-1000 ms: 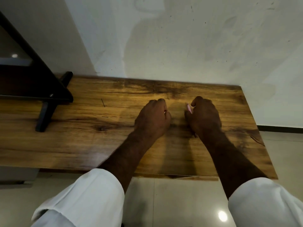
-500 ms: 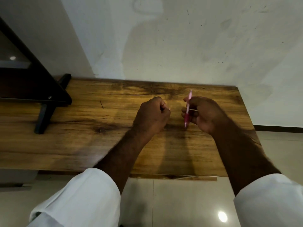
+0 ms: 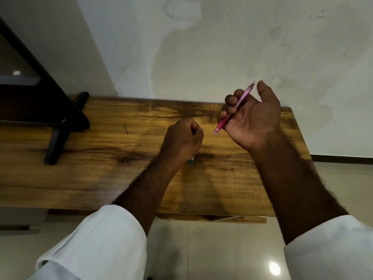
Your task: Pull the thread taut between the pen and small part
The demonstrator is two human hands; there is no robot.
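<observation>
Pink pen (image 3: 234, 109) sits slantwise in right hand (image 3: 252, 116), palm up above the surface (image 3: 101, 168), fingers (image 3: 230, 101) curled loosely around it. Left hand (image 3: 181, 141) clenched, contents unclear. Risk: loose grip, pen may slip out.

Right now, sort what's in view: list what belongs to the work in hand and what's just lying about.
In hand:
- pink pen, gripped in the curled fingers of the right hand
- left hand, fist closed; a small teal thing peeks out beneath it, too hidden to identify

Lying about:
- wooden table
- black stand at the table's left end
</observation>
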